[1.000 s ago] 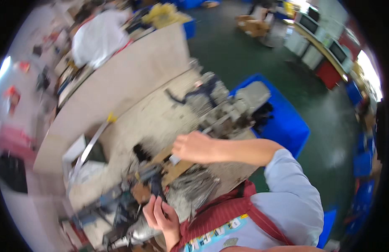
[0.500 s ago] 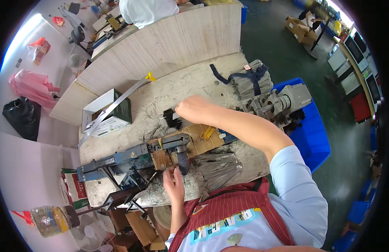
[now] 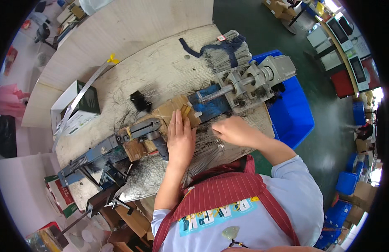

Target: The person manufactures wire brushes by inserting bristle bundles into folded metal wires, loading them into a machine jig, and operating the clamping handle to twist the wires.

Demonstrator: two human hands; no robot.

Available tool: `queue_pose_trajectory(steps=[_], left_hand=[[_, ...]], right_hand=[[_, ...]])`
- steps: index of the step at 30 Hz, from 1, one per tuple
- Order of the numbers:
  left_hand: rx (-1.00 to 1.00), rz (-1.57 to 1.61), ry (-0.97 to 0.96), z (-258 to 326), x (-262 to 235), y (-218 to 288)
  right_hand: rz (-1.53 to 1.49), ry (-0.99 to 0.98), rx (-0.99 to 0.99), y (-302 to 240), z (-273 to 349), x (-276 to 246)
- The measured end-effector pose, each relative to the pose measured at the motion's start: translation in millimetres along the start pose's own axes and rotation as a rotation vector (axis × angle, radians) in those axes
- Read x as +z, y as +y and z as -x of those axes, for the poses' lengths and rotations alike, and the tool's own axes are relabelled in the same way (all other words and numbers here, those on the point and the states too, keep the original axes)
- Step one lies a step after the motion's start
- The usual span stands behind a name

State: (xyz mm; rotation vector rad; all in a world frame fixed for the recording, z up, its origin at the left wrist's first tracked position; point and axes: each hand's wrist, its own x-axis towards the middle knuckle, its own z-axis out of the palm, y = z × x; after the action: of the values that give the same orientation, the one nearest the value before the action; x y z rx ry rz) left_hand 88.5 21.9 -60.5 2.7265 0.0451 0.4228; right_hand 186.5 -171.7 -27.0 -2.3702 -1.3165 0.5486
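Observation:
My left hand [image 3: 180, 136] lies with its fingers stretched out on a piece of cardboard [image 3: 164, 111], beside a small yellow piece [image 3: 186, 111]. The cardboard covers part of a long blue-grey metal bench machine [image 3: 98, 150]. Over the near side of the machine, my right hand [image 3: 233, 131] has its fingers curled closed at a bundle of thin metal wires [image 3: 207, 152]; what the fingertips hold is hidden. Just left of my left hand stands a dark round handle [image 3: 161, 147]. Behind the machine lies a pile of black bristle brushes [image 3: 140, 101].
A motor with a shaft and clamps [image 3: 257, 80] sits at the machine's right end, by a blue bin [image 3: 293, 115]. Farther back lies a tied wire bundle [image 3: 223, 54]. On the left are an open box [image 3: 81, 105] and a metal strip [image 3: 83, 90] with a yellow tip.
My right hand has left the black brushes and come back to the near wires. My left hand has moved from beside the handle up onto the cardboard. The whole view has shifted.

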Motion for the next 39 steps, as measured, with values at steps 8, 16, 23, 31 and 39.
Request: queue_pose_trajectory(steps=[8,16,23,31,39], left_hand=[[0.034,0.099,-0.025,12,-9,9],[0.082,0.335,-0.017,18,-39,34],[0.169,0.311,0.053,-33,-76,24],[0.081,0.039,-0.226,-86,-88,-11],[0.049,0.046,-0.145,-30,-109,-11]], right_hand=[[-0.064,0.099,0.100,17,26,72],[0.145,0.369,-0.252,0,35,-10],[0.182,0.504,-0.409,-8,1,-93],[0.374,-0.083,-0.138,-2,-87,-122],[0.437,0.399,-0.824,-34,-89,-48]])
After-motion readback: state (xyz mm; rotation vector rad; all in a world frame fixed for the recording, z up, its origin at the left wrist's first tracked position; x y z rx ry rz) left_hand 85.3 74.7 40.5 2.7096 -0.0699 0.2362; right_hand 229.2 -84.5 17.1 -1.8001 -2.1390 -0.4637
